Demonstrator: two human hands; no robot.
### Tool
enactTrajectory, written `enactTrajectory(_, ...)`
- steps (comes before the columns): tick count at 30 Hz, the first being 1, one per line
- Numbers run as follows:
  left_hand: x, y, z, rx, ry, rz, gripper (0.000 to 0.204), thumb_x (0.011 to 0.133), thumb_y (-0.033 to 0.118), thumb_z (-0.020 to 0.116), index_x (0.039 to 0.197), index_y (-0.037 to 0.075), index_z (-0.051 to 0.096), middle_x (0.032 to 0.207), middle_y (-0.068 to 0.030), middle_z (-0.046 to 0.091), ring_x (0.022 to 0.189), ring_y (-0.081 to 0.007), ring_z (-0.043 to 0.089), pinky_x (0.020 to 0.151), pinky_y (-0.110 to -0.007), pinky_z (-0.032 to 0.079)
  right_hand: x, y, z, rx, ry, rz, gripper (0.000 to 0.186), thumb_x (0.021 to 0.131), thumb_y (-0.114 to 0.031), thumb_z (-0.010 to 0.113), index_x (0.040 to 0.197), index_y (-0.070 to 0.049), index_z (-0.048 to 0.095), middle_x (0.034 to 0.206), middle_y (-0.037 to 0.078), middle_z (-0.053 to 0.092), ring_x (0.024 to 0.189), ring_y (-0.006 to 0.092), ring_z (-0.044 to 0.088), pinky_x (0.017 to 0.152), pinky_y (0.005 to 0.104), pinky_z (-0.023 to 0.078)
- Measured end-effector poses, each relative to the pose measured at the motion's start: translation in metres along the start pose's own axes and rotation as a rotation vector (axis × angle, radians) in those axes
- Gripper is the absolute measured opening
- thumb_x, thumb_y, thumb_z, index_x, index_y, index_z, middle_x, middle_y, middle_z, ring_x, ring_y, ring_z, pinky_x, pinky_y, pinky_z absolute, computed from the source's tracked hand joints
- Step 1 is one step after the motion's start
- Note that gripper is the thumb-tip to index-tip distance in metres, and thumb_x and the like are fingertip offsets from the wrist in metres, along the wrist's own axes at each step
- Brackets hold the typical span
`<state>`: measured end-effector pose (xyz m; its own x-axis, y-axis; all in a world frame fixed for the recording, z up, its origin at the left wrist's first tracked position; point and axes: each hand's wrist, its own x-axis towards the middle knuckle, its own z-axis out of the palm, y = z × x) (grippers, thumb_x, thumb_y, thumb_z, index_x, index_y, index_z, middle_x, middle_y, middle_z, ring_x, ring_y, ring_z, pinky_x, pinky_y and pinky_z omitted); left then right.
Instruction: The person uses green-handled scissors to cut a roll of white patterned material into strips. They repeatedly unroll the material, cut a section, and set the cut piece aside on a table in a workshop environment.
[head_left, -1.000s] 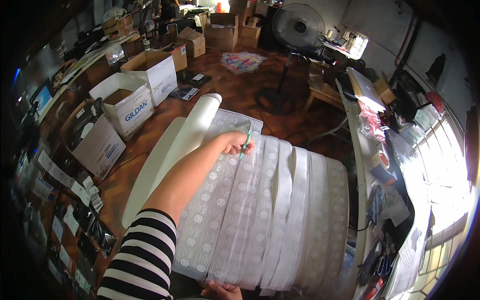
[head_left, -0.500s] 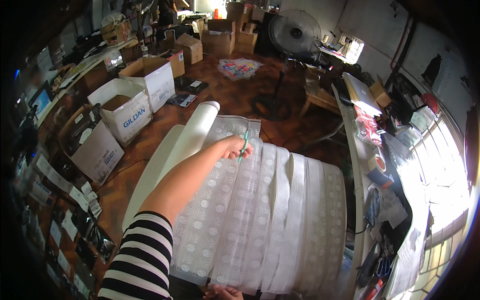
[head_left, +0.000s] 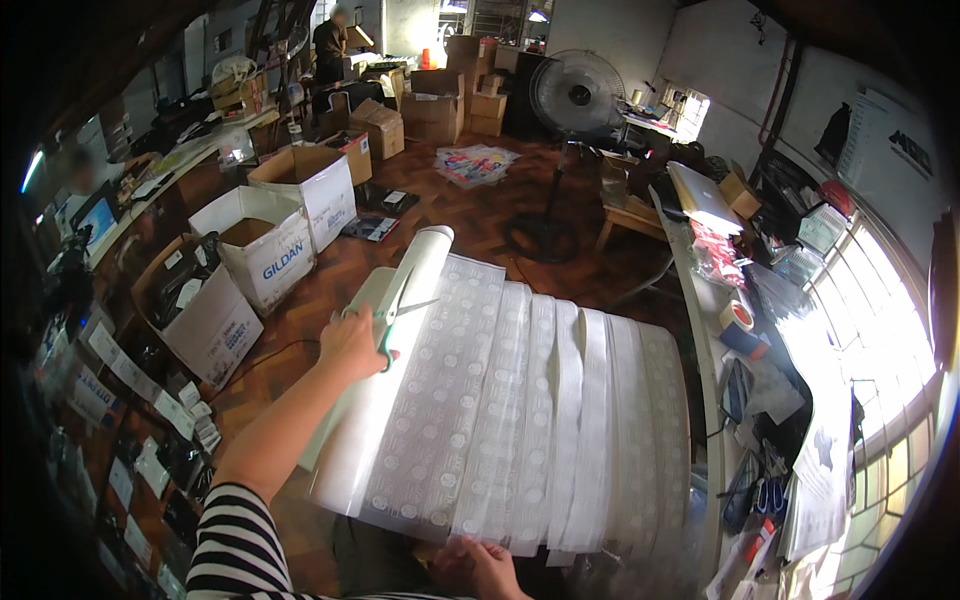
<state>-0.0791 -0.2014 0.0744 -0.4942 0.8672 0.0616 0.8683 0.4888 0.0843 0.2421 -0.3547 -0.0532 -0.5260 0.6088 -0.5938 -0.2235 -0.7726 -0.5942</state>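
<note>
My left hand [head_left: 352, 345] is closed on a pair of scissors [head_left: 387, 340] with green handles. Their blades stand apart over a thick white roll [head_left: 408, 285] at the left side of the work surface. Beside the roll lies a translucent sheet [head_left: 440, 400] printed with pale repeating round marks. Down at the front edge, my right hand [head_left: 490, 568] has thumb and fingers pressed together at the sheet's near border. Several overlapping printed strips [head_left: 590, 420] run front to back to the right of the sheet.
Open cartons [head_left: 265, 250] stand on the floor to the left. A standing fan [head_left: 578, 95] is beyond the surface. Along the right runs a bench [head_left: 700, 330] with a tape roll [head_left: 737, 317] and a laptop [head_left: 705, 195]. A person [head_left: 330, 45] stands far back.
My left hand has come back and leftward with the scissors, from the sheet's far part to over the roll. The scissor blades have opened. My right hand has shifted slightly right along the front edge.
</note>
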Motion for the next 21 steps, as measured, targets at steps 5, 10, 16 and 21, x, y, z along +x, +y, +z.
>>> enactTrajectory(5, -0.019, -0.038, 0.05, -0.236, 0.065, 0.005, 0.063, 0.071, 0.04, 0.072, 0.107, -0.004, 0.045, 0.088, -0.0216, 0.064, 0.083, -0.0355, 0.065, 0.074, -0.043, 0.051, 0.001, -0.035, 0.013, 0.057, -0.001, -0.049, 0.025, 0.092, -0.019, 0.057, 0.102, 0.003, 0.06, 0.081, 0.009, 0.065, 0.07, 0.0151, 0.063, 0.069, 0.0273, 0.051)
enactTrajectory(10, -0.041, -0.063, 0.046, -0.276, 0.095, -0.028, 0.059, 0.072, 0.039, 0.071, 0.106, -0.002, 0.045, 0.086, -0.021, 0.065, 0.083, -0.0367, 0.064, 0.072, -0.044, 0.05, 0.032, -0.067, -0.001, 0.01, 0.184, -0.258, 0.043, 0.088, -0.022, 0.06, 0.12, 0.001, 0.045, 0.077, 0.004, 0.053, 0.053, 0.0111, 0.047, 0.056, 0.0244, 0.046)
enactTrajectory(16, -0.067, -0.101, 0.043, -0.282, 0.157, -0.149, 0.059, 0.072, 0.04, 0.071, 0.108, 0.002, 0.044, 0.094, -0.0167, 0.065, 0.083, -0.035, 0.064, 0.072, -0.044, 0.05, 0.059, -0.116, 0.037, -0.415, 0.087, -0.311, 0.051, 0.087, -0.009, 0.059, 0.129, 0.006, 0.033, 0.093, 0.018, 0.058, 0.07, 0.0233, 0.064, 0.065, 0.0361, 0.056)
enactTrajectory(21, -0.085, -0.067, 0.035, -0.117, 0.478, -0.026, 0.051, 0.076, 0.03, 0.069, 0.111, 0.004, 0.044, 0.106, -0.0156, 0.06, 0.086, -0.0353, 0.062, 0.07, -0.044, 0.051, 0.047, -0.083, 0.068, -0.35, -0.244, -0.301, 0.04, 0.088, -0.003, 0.056, 0.124, 0.007, 0.04, 0.098, 0.018, 0.059, 0.078, 0.0249, 0.065, 0.069, 0.0327, 0.056)
